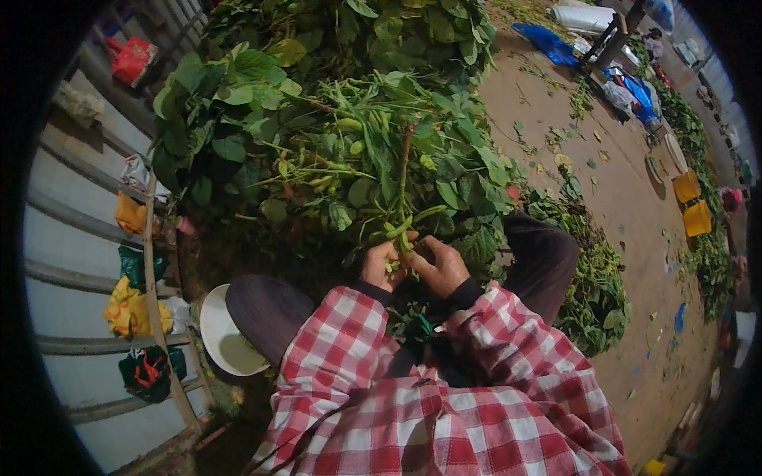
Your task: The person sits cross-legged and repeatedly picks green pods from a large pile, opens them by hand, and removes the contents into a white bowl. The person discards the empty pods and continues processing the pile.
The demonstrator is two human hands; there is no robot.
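My left hand (380, 265) is curled around several green bean pods, and some show in its palm. Close against it, my right hand (439, 266) has its thumb and fingers pinched at the lower end of a bean stalk (404, 172). Plump green pods (399, 228), which look like soybeans, hang on the stalk just above my fingertips. The brown root end of the stalk points away from me. Beyond both hands rises a heap of leafy bean plants (238, 134) with more pods among the leaves. My fingers hide the exact grip.
A white bucket (215, 333) stands beside my left knee. Plastic bags, one yellow (128, 306), hang along the wall rails at left. More cut plants (595, 309) lie right of my right knee on the brown floor (530, 131). Yellow containers (696, 218) sit farther right.
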